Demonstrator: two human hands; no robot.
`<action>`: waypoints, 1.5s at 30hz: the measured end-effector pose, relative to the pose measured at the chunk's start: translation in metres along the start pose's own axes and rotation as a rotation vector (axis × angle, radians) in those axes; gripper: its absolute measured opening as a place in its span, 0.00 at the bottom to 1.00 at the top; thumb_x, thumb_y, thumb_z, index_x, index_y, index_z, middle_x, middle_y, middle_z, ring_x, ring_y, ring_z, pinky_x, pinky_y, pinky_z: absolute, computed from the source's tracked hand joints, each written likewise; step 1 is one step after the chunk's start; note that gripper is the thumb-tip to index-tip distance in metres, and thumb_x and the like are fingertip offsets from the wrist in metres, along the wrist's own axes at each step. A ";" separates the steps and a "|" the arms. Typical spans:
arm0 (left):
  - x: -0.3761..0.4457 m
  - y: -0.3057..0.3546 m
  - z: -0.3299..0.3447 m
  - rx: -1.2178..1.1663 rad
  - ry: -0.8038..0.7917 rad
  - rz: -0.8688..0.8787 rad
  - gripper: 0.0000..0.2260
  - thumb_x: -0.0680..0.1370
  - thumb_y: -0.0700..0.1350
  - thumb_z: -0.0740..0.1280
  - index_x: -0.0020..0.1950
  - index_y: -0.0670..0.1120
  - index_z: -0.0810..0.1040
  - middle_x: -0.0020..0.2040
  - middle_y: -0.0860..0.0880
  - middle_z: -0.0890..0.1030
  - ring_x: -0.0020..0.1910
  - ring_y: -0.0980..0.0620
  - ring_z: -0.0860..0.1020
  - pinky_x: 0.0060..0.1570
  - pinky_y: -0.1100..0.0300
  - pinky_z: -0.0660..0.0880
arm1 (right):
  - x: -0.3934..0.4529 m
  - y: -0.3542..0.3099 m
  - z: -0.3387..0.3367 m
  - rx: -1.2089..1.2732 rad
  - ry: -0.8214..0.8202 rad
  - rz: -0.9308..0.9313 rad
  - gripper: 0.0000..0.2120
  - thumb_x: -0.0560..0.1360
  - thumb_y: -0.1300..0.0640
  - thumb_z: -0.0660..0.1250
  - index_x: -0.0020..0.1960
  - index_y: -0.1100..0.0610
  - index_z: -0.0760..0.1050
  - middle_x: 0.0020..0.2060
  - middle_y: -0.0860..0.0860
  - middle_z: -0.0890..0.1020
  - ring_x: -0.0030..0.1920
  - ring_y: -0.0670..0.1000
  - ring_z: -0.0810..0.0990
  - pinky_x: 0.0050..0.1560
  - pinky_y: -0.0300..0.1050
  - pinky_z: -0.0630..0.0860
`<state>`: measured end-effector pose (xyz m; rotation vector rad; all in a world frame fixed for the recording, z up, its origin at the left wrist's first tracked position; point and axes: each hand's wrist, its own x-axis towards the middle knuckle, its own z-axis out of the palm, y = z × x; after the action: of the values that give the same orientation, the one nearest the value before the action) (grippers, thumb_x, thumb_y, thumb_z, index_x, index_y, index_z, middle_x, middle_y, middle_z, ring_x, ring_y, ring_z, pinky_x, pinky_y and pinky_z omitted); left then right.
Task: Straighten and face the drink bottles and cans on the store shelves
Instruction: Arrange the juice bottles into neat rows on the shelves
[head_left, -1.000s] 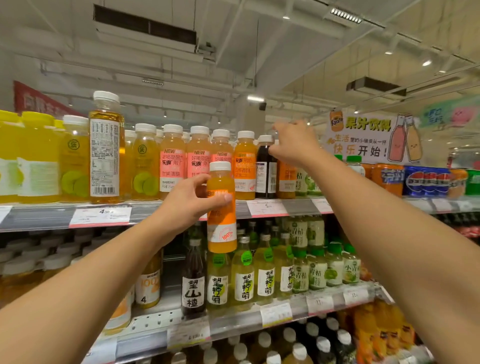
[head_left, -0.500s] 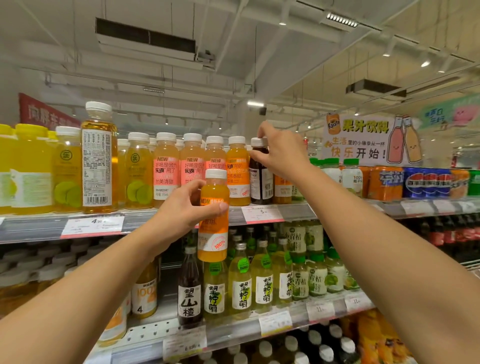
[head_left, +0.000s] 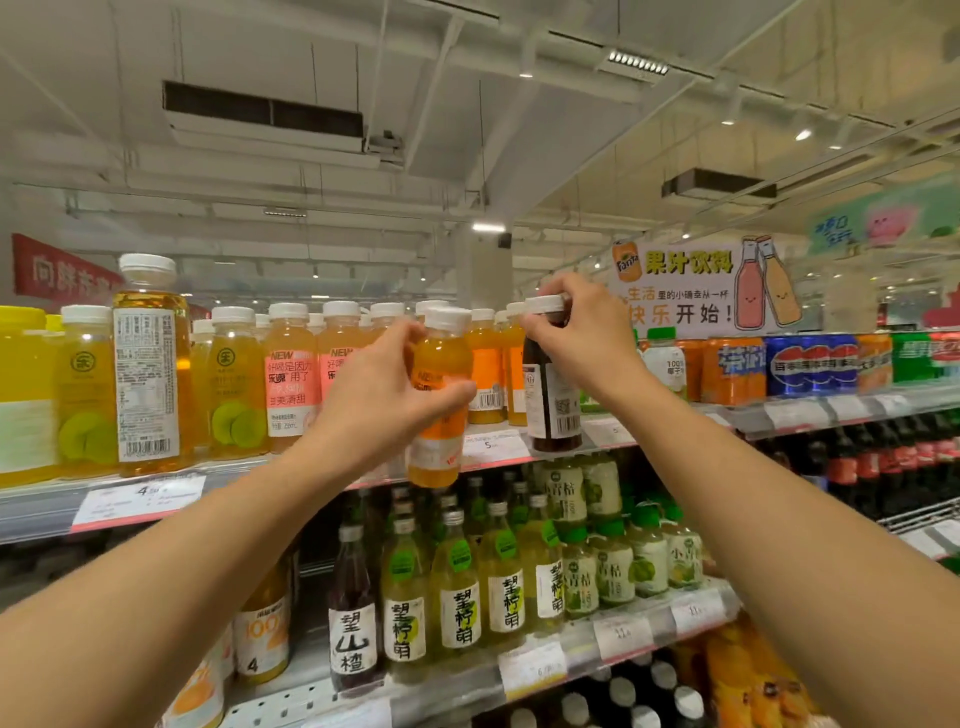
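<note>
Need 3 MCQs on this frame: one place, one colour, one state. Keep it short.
1. Where is the dark bottle?
A. top shelf, at its front edge
B. lower shelf
C. on the floor

2. What colour is the cap of the orange juice bottle in the left hand?
A. green
B. white
C. red

3. What is the right hand doing?
A. hanging idle
B. resting flat on the shelf
C. gripping the dark bottle's cap

Answers:
1 A: its base sits by the price tags of the top shelf.
2 B: the cap shows white above the fingers.
3 C: the fingers curl round the cap.
</note>
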<state>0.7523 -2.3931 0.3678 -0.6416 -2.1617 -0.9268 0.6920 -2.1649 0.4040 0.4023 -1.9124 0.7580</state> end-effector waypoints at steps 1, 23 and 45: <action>0.011 0.014 0.002 0.052 0.044 0.034 0.25 0.71 0.59 0.76 0.62 0.52 0.71 0.50 0.56 0.82 0.49 0.58 0.81 0.51 0.57 0.80 | -0.003 0.004 -0.003 -0.007 -0.012 0.004 0.12 0.75 0.46 0.71 0.55 0.49 0.76 0.45 0.45 0.81 0.46 0.48 0.81 0.46 0.50 0.81; 0.130 0.004 0.080 0.868 0.249 -0.097 0.44 0.68 0.77 0.65 0.72 0.47 0.73 0.84 0.42 0.49 0.81 0.37 0.38 0.78 0.35 0.41 | -0.039 0.052 -0.024 0.077 -0.063 0.043 0.11 0.75 0.45 0.72 0.53 0.46 0.75 0.42 0.43 0.82 0.45 0.45 0.81 0.48 0.54 0.81; 0.119 -0.016 0.078 1.020 0.153 -0.053 0.45 0.73 0.75 0.59 0.81 0.49 0.55 0.83 0.41 0.52 0.82 0.36 0.41 0.77 0.31 0.44 | -0.044 0.044 -0.004 0.149 -0.123 0.000 0.12 0.75 0.45 0.72 0.56 0.47 0.76 0.45 0.43 0.82 0.48 0.48 0.81 0.51 0.56 0.81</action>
<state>0.6347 -2.3237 0.4106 0.0010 -2.1524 0.1686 0.6888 -2.1315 0.3511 0.5521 -1.9759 0.8964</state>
